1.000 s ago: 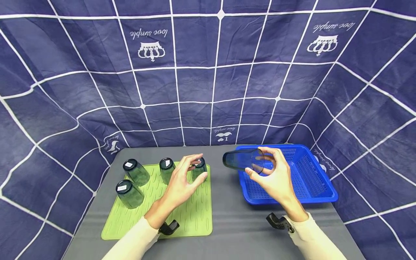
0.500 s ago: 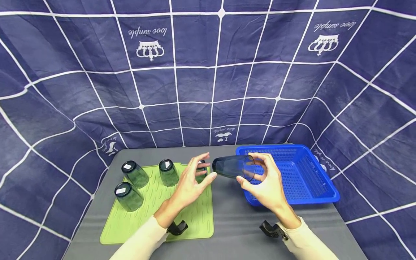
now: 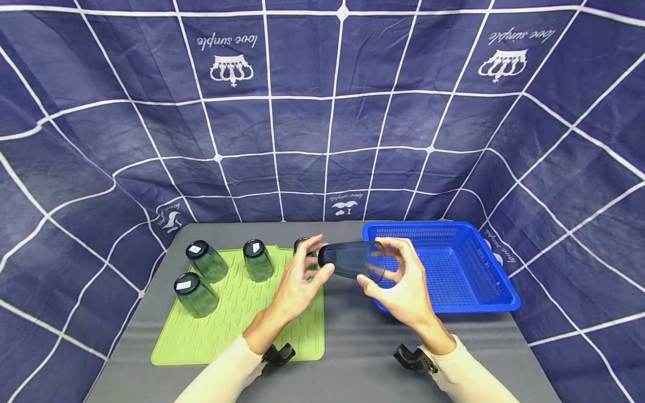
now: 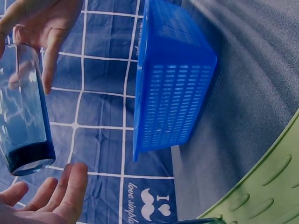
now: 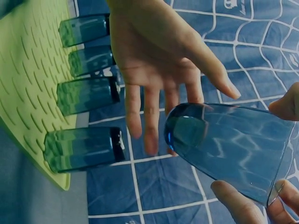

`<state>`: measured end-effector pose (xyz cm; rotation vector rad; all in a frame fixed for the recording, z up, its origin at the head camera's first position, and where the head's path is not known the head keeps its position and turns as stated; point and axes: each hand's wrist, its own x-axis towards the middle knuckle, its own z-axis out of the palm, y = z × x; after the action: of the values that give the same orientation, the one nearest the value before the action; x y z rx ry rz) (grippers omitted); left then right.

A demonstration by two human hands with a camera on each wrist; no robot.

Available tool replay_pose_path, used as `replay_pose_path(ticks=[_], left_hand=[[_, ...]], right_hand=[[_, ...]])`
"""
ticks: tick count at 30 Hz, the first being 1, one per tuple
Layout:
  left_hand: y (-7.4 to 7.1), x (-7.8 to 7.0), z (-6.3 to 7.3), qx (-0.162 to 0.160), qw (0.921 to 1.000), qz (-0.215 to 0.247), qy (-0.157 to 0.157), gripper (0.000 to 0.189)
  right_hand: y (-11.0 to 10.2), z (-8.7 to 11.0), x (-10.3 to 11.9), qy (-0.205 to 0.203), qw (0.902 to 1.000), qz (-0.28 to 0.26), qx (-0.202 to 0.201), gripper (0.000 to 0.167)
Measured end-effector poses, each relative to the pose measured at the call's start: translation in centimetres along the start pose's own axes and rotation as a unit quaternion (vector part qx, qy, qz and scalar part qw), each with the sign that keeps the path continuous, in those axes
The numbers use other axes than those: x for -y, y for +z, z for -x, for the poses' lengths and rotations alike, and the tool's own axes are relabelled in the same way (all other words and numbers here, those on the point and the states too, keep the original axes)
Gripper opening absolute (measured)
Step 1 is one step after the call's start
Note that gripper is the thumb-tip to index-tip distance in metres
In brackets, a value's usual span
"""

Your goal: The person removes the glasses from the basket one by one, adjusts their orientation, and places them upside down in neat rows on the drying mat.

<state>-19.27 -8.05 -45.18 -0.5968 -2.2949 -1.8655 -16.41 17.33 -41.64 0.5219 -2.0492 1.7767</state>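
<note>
A clear blue drinking glass (image 3: 350, 260) is held sideways in the air between my hands, its thick base toward the left. My right hand (image 3: 403, 285) grips it near the rim, thumb on one side and fingers on the other. Around the base end, my left hand (image 3: 297, 285) spreads its fingers and thumb; the left wrist view shows a small gap between those fingers and the glass (image 4: 23, 112). Several similar glasses stand upside down on a green mat (image 3: 237, 330), among them a front-left glass (image 3: 196, 296). One at the mat's back right is mostly hidden behind my left hand.
A blue perforated plastic basket (image 3: 504, 305) stands at the right of the grey table (image 3: 353, 347), behind my right hand. Dark blue cloth (image 3: 302, 129) with white lines hangs around the back and sides.
My right hand has carried the glass leftward from over the basket. My left hand has shifted slightly right, so the glass base now lies between its thumb and fingers.
</note>
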Motion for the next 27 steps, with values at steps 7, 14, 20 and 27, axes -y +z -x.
replay_pose_path(ticks=[7, 14, 20, 27], left_hand=[[0.0, -0.2, 1.1, 0.014, 0.9998, -0.007, -0.007, 0.064], [-0.1, -0.3, 1.2, 0.013, 0.9997, -0.021, 0.008, 0.06], [0.0, -0.8, 1.4, 0.009, 0.9997, -0.022, 0.011, 0.06], [0.0, -1.2, 1.7, 0.0, 0.9998, -0.018, 0.008, 0.06]], right_hand=[[0.6, 0.9, 0.1, -0.001, 0.9996, -0.023, 0.016, 0.081], [1.0, 0.7, 0.4, -0.01, 0.9988, -0.045, 0.019, 0.081], [0.9, 0.8, 0.5, -0.013, 0.998, -0.057, 0.024, 0.081], [0.6, 1.1, 0.1, -0.019, 0.9974, -0.062, 0.03, 0.08]])
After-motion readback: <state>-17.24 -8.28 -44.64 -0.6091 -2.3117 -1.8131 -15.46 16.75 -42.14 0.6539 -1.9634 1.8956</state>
